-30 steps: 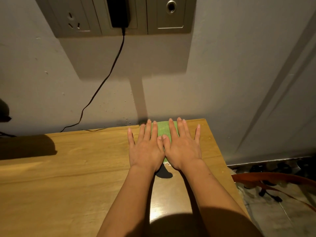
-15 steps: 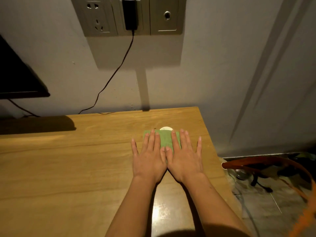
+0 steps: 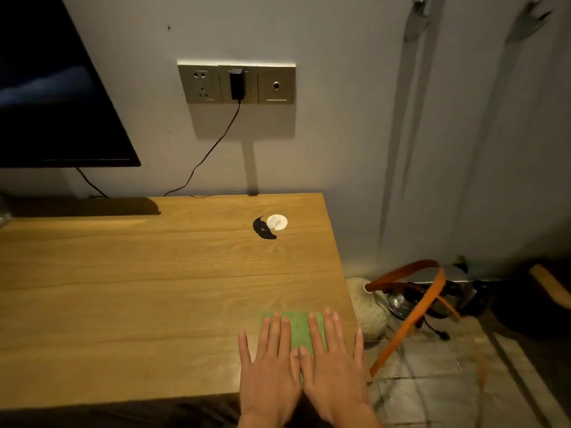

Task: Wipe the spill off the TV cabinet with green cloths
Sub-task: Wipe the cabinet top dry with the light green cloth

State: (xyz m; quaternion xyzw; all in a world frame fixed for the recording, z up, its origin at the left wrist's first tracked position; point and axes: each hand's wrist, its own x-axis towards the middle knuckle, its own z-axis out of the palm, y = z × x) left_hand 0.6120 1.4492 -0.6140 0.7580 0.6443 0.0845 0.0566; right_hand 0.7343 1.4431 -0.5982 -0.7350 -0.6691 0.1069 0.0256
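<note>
Fingers (image 3: pixel 276 330) of both hands lie flat and slightly spread, pressing down on a folded green cloth (image 3: pixel 299 330) rather than gripping it. Left hand (image 3: pixel 268 366) and right hand (image 3: pixel 332 362) sit side by side, thumbs touching at the middle, palms down over the near part of the cloth; only a strip of green shows between and just beyond the fingertips. That cloth lies on the wooden table (image 3: pixel 139 288) close to its near edge and near its right end.

Farther back on the same table, well apart from the hands, a black spill (image 3: pixel 262 229) marks the wood in a curved smear. Just beside it, touching or almost touching its right side, lies a small white round disc (image 3: pixel 277 222); what it is cannot be told.

At the left, the dark screen of a TV (image 3: pixel 55 97) stands against the grey wall. A metal socket panel (image 3: pixel 236 84) is set in the wall above the table, with a black plug (image 3: pixel 237 84) in its middle section and a thin black cable (image 3: pixel 210 152) running down to the back edge of the table.

On the tiled floor to the right of the table lie an orange strap (image 3: pixel 411 307), looped over a shiny metal object, and a pale rounded stone (image 3: pixel 367 310).
</note>
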